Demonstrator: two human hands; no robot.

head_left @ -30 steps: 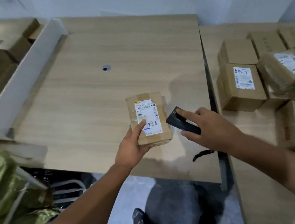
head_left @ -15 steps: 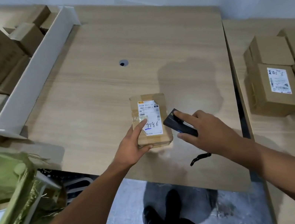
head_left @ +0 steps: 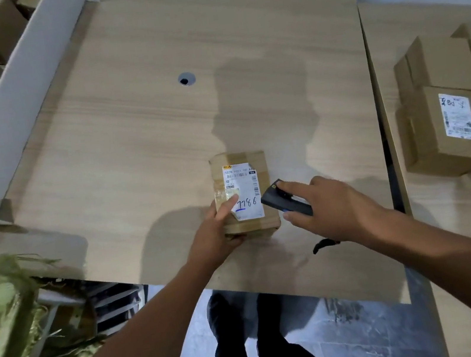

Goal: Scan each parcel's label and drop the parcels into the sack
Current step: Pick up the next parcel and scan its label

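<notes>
Nothing much has shifted on the desk since a moment ago: parcel and both hands keep their places, only the view has tipped further down. Nearest, frayed green woven sack [head_left: 5, 316] cloth hangs at lower left. His left hand [head_left: 216, 237] grips the small taped cardboard parcel [head_left: 243, 195] at its near left corner, thumb pressed on the white label [head_left: 244, 191]. His right hand [head_left: 331, 209] clasps a slim black handheld scanner [head_left: 285, 202], its tip just beside the label's right edge. Beyond lies the pale woodgrain desk [head_left: 187, 124]; square cardboard boxes [head_left: 446, 124] sit to the right.
</notes>
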